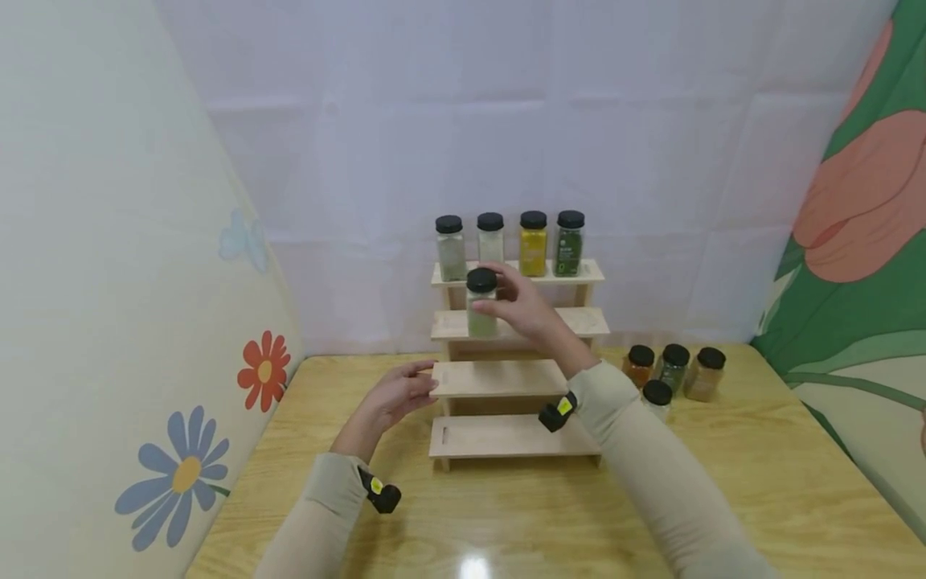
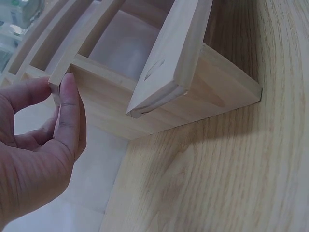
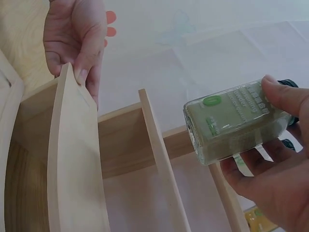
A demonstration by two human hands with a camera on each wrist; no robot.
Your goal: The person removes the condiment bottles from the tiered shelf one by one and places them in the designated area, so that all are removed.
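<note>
Pale green jar (image 1: pixel 479 324): there it was, upright at the second tier from the top of the wooden rack (image 1: pixel 499 378); whether its base had met the board, I could not tell.
Right hand (image 1: pixel 526 309): thumb to one side, fingers to the other, a tidy pinch near the black lid (image 1: pixel 481 279).
Left hand (image 1: pixel 398 394): thumb and fingers pinching the end of the third board down; a sound brace, I judged, for so light a frame.
Good handling: this called for a level base, a gentle lowering and a loosening only once the jar stood firm; a knock to the top-tier jars (image 1: pixel 533 251) just behind looked the likeliest slip.
Tabletop (image 1: pixel 521 511): pale grained wood, a bright glare near the front; four side jars (image 1: pixel 705 375) clustered by the right sleeve (image 1: pixel 651 458), one partly hidden.
Room: creased pale cloth (image 1: pixel 637 153) behind; painted flowers left (image 1: pixel 264 371), a big pink bloom (image 1: pixel 864 201) right.
</note>
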